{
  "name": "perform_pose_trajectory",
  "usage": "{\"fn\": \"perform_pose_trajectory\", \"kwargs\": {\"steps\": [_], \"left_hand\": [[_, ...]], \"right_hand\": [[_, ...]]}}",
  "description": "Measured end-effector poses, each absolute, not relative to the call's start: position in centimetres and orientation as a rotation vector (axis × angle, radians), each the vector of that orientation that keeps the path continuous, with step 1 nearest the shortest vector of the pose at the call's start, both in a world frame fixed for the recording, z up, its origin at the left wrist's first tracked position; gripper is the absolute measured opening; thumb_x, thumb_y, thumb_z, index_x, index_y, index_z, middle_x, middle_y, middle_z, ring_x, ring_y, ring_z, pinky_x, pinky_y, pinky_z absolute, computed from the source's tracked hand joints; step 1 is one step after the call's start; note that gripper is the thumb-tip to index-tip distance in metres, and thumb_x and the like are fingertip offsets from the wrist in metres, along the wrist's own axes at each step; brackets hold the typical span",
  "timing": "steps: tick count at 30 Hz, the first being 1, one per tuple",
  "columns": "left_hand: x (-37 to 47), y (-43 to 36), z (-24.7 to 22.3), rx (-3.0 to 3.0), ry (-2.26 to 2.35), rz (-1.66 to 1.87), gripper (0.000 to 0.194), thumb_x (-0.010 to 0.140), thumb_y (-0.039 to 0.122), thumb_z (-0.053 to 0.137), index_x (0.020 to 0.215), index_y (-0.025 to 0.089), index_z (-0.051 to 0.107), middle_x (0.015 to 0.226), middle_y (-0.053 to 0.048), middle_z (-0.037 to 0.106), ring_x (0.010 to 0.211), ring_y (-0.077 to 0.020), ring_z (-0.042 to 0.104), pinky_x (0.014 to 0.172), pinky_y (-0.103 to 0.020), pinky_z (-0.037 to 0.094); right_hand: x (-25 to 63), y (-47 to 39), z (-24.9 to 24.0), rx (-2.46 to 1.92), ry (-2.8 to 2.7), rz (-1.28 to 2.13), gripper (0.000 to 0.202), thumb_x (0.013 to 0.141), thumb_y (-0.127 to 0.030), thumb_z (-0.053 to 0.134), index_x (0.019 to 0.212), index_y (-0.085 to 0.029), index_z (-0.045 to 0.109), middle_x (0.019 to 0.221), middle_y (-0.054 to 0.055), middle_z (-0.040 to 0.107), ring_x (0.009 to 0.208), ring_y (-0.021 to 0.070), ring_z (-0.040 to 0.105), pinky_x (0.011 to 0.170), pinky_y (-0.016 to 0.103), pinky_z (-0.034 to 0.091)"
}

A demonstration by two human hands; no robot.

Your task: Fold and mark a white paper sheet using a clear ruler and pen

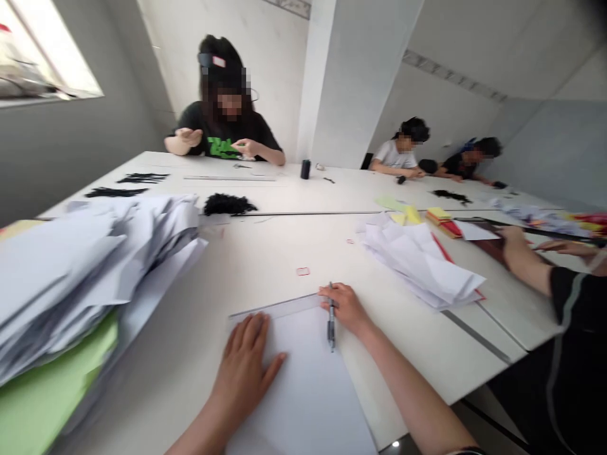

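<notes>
Lying flat and open, palm down, the left hand [249, 354] pressed on the upper left part of a white sheet [303, 379] at lower centre of the frame, its thumb spread rightward. The right hand [348, 308] was at the sheet's upper right corner, gripping a pen [331, 328] between its fingers, the forearm slanting away to the lower right. A pale strip [291, 308] ran along the sheet's top edge; whether ruler or fold, I couldn't tell. Mid-frame, the white table [265, 253] showed widely between the heaps, with a small red-outlined label [302, 272] on it. The table's near edge cut diagonally across the lower right. A thick paper pile [95, 253] crowded the left side, a green sheet [61, 404] jutting from beneath. At right, a looser paper stack [422, 259] sat between the right hand and a neighbour's arm [526, 256]. Across the table, upper left, a person [225, 120] sat beyond a black bundle [230, 203].
</notes>
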State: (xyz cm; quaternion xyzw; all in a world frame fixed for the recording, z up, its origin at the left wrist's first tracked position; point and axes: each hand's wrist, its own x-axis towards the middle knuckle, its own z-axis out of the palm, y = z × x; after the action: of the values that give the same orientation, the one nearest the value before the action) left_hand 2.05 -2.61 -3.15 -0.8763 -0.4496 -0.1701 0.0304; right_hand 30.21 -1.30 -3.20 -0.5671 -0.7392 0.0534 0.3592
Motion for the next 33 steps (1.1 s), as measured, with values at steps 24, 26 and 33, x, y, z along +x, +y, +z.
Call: {"fn": "perform_pose_trajectory", "kwargs": {"steps": [24, 26, 33], "left_hand": [[2.3, -4.9, -1.8, -2.828, -1.494, -0.516, 0.066, 0.083, 0.052, 0.040, 0.137, 0.015, 0.029, 0.139, -0.011, 0.035, 0.129, -0.0305, 0.026, 0.105, -0.048, 0.025], [2.3, -4.8, -1.8, -2.827, -1.490, -0.516, 0.066, 0.083, 0.052, 0.040, 0.137, 0.015, 0.030, 0.139, -0.011, 0.035, 0.129, -0.0303, 0.026, 0.105, -0.048, 0.025], [2.3, -4.7, -1.9, -2.803, -1.485, -0.488, 0.067, 0.083, 0.053, 0.039, 0.136, 0.013, 0.031, 0.139, -0.011, 0.035, 0.130, -0.0303, 0.025, 0.105, -0.046, 0.025]], "right_hand": [[30.8, -2.4, -4.4, -1.459, -1.953, 0.118, 0.024, 0.079, -0.028, 0.058, 0.103, -0.030, 0.062, 0.105, 0.003, 0.063, 0.096, 0.0203, 0.060, 0.084, 0.038, 0.050], [30.9, -2.4, -4.4, -1.456, -1.956, 0.115, 0.024, 0.080, -0.029, 0.057, 0.103, -0.030, 0.062, 0.105, 0.003, 0.064, 0.096, 0.0204, 0.060, 0.085, 0.038, 0.049], [30.7, -2.4, -4.2, -1.456, -1.945, 0.137, 0.024, 0.080, -0.029, 0.057, 0.103, -0.029, 0.062, 0.106, 0.003, 0.063, 0.097, 0.0201, 0.059, 0.086, 0.039, 0.048]]}}
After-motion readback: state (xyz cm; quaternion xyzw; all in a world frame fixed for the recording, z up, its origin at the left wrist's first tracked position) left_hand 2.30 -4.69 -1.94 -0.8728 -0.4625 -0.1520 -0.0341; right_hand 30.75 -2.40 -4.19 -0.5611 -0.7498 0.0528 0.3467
